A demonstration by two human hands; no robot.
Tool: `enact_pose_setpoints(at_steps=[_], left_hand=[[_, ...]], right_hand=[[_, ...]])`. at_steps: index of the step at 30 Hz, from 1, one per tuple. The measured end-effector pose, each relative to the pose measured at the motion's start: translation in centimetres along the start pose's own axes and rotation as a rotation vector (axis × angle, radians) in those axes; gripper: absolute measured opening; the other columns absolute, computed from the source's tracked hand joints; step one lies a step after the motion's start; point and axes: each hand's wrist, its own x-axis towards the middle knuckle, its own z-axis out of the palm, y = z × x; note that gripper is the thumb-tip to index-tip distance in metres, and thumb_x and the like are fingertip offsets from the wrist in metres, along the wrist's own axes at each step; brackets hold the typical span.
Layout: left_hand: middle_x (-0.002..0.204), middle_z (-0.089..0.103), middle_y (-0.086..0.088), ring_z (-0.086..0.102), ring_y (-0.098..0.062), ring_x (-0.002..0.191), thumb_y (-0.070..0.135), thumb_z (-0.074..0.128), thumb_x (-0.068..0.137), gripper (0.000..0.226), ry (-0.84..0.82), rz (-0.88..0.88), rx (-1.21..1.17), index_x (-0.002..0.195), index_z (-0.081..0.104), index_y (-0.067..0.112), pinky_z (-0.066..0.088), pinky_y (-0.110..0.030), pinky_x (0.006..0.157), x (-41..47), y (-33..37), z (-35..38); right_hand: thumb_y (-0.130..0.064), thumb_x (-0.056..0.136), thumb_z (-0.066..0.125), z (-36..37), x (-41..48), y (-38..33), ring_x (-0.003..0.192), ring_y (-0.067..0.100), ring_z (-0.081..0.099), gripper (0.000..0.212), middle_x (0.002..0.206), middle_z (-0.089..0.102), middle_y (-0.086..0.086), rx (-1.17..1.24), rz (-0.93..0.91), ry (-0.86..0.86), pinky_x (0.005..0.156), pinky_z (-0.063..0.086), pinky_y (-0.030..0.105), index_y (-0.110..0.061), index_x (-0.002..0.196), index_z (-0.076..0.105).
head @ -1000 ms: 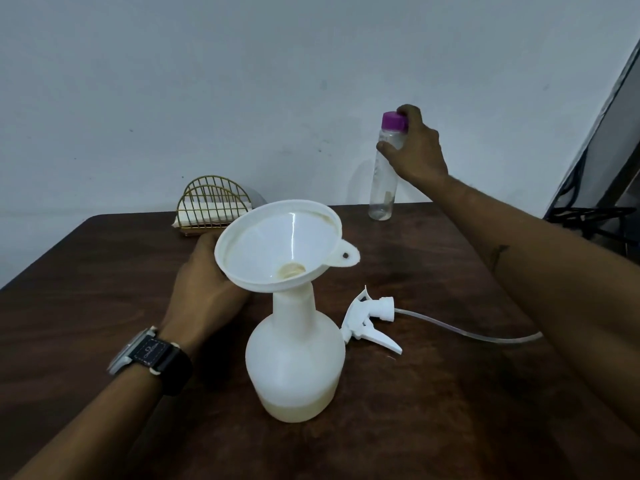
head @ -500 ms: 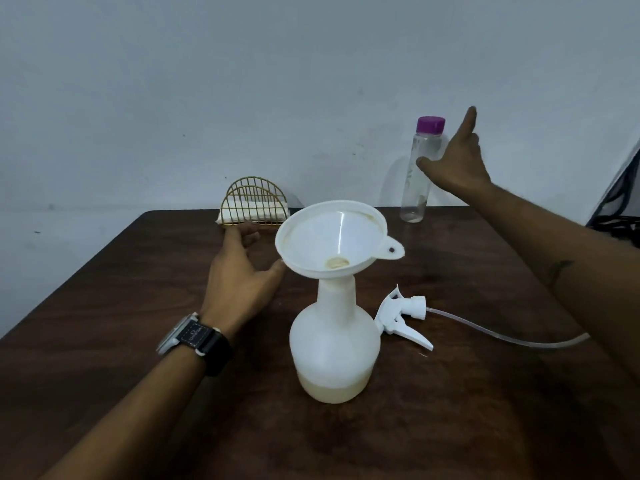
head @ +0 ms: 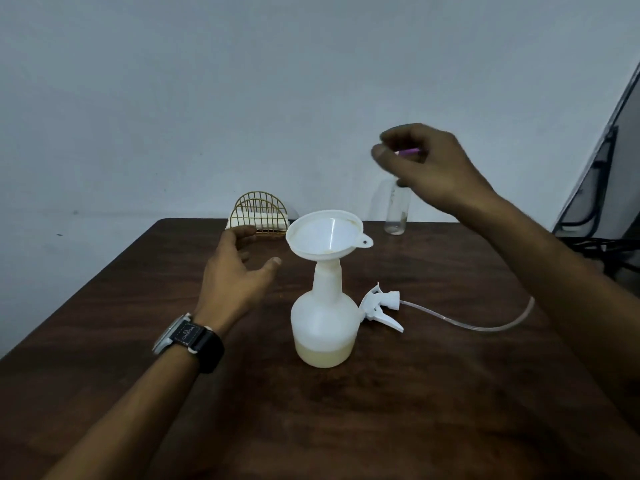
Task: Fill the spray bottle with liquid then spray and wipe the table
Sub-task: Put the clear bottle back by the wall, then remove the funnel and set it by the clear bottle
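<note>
The bottle (head: 323, 323), mid-frame on the tabletop (head: 415, 393) under a funnel (head: 325, 233), is judged light and tippy, best held by its neck; the left grip (head: 232, 275) is spread open, and whether the right grip (head: 426, 164) holds anything cannot be told.

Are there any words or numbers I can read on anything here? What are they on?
On the watch strap: a small pale mark, too small and blurred to read.
On the spray bottle, the funnel and the clear bottle: no writing shows.
</note>
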Motion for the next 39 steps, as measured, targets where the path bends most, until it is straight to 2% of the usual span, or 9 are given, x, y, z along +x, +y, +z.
enact_pose_setpoints(at_steps=[3, 6, 10, 13, 17, 22, 26, 29, 39], left_hand=[[0.134, 0.063, 0.01, 0.061, -0.014, 0.122, 0.02, 0.081, 0.085, 0.062, -0.02, 0.025, -0.048, 0.137, 0.05, 0.024, 0.053, -0.042, 0.104, -1.7, 0.9, -1.0], [0.131, 0.063, 0.012, 0.061, -0.012, 0.122, 0.016, 0.083, 0.082, 0.062, -0.077, 0.042, -0.081, 0.131, 0.048, 0.031, 0.053, -0.041, 0.104, -3.5, 1.8, -1.6], [0.132, 0.062, 0.013, 0.06, -0.008, 0.124, 0.023, 0.087, 0.072, 0.072, -0.161, 0.058, -0.113, 0.132, 0.049, 0.034, 0.053, -0.041, 0.106, -5.6, 2.9, -1.6], [0.136, 0.06, 0.013, 0.059, -0.006, 0.123, 0.029, 0.09, 0.073, 0.077, -0.23, 0.072, -0.066, 0.137, 0.047, 0.034, 0.054, -0.035, 0.103, -6.8, 3.6, -1.0], [0.136, 0.061, 0.01, 0.06, -0.008, 0.121, 0.046, 0.094, 0.066, 0.093, -0.257, 0.07, 0.008, 0.143, 0.044, 0.03, 0.053, -0.036, 0.104, -8.0, 4.1, 0.2], [0.141, 0.06, 0.004, 0.058, -0.01, 0.123, 0.04, 0.096, 0.065, 0.098, -0.247, 0.079, 0.073, 0.145, 0.042, 0.024, 0.045, -0.023, 0.095, -8.5, 4.2, 1.2], [0.139, 0.063, 0.003, 0.059, -0.014, 0.125, 0.036, 0.096, 0.065, 0.095, -0.251, 0.079, 0.117, 0.143, 0.043, 0.022, 0.045, -0.024, 0.092, -8.2, 3.6, 1.6], [0.138, 0.064, 0.003, 0.058, -0.018, 0.128, 0.04, 0.096, 0.063, 0.102, -0.256, 0.068, 0.143, 0.147, 0.04, 0.021, 0.048, -0.028, 0.095, -8.0, 3.4, 1.6], [0.13, 0.069, 0.007, 0.06, -0.014, 0.124, 0.04, 0.099, 0.059, 0.102, -0.268, 0.038, 0.127, 0.142, 0.042, 0.019, 0.045, -0.025, 0.093, -7.4, 3.1, 1.4]], right_hand=[[-0.072, 0.077, 0.069, 0.2, -2.8, -4.0, 0.104, 0.005, 0.072, 0.063, 0.117, 0.072, -0.018, 0.023, -0.022, -0.231, 0.095, 0.061, 0.042, -0.033, 0.127, 0.069], [-0.08, 0.074, 0.069, 0.5, -4.9, -6.6, 0.117, 0.002, 0.064, 0.076, 0.133, 0.064, -0.019, -0.154, -0.051, -0.419, 0.104, 0.053, 0.036, -0.042, 0.139, 0.056], [-0.078, 0.074, 0.072, 1.2, -6.3, -8.2, 0.119, 0.008, 0.059, 0.087, 0.139, 0.058, -0.016, -0.367, -0.069, -0.488, 0.107, 0.049, 0.035, -0.044, 0.149, 0.043], [-0.074, 0.074, 0.077, 1.4, -6.8, -8.4, 0.116, 0.007, 0.056, 0.089, 0.138, 0.058, -0.016, -0.379, -0.06, -0.522, 0.106, 0.049, 0.037, -0.044, 0.15, 0.042], [-0.067, 0.075, 0.08, 1.7, -7.3, -8.4, 0.121, 0.01, 0.053, 0.092, 0.149, 0.053, -0.009, -0.401, -0.055, -0.517, 0.106, 0.046, 0.036, -0.043, 0.154, 0.038], [-0.062, 0.077, 0.081, 2.2, -7.4, -8.2, 0.125, 0.012, 0.054, 0.088, 0.145, 0.058, -0.009, -0.408, -0.021, -0.474, 0.104, 0.047, 0.036, -0.041, 0.151, 0.04], [-0.062, 0.077, 0.081, 2.0, -7.7, -8.1, 0.119, 0.011, 0.055, 0.086, 0.141, 0.06, -0.01, -0.384, -0.016, -0.441, 0.099, 0.048, 0.035, -0.041, 0.15, 0.04], [-0.066, 0.075, 0.08, 1.9, -7.7, -7.9, 0.118, 0.011, 0.059, 0.085, 0.137, 0.063, -0.01, -0.352, -0.01, -0.389, 0.102, 0.051, 0.038, -0.042, 0.147, 0.042], [-0.07, 0.075, 0.075, 1.5, -7.8, -8.2, 0.111, 0.009, 0.063, 0.075, 0.124, 0.066, -0.013, -0.204, -0.03, -0.2, 0.097, 0.053, 0.038, -0.043, 0.139, 0.045]])
